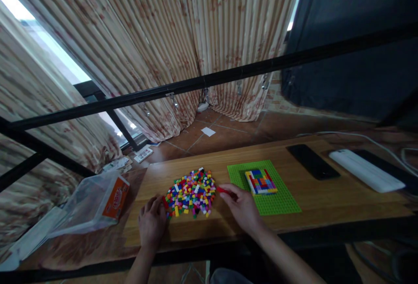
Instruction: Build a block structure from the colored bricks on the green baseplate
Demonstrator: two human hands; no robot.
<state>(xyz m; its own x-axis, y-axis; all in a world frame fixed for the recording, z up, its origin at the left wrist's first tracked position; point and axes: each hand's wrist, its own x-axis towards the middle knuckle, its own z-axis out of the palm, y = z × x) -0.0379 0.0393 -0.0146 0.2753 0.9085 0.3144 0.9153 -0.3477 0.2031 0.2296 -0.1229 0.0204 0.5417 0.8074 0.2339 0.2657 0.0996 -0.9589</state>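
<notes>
A heap of small coloured building bricks (192, 192) lies on the wooden board between my two hands. My left hand (152, 223) rests at the heap's left edge, fingers curled, with a red brick (165, 202) at the fingertips. To the right of the heap, my right hand (243, 209) pinches a long red brick (223, 190) between thumb and fingers, just above the board. Beside that hand is a green baseplate (282, 199). A rectangular block of many-coloured bricks (261, 182) sits on it, several layers high.
A clear plastic box (85, 210) with an orange label stands left of the wooden board (146, 184). A black phone (312, 161) and a white power strip (365, 170) with a cable lie to the right. A black metal rail (225, 73) crosses in front of the curtains.
</notes>
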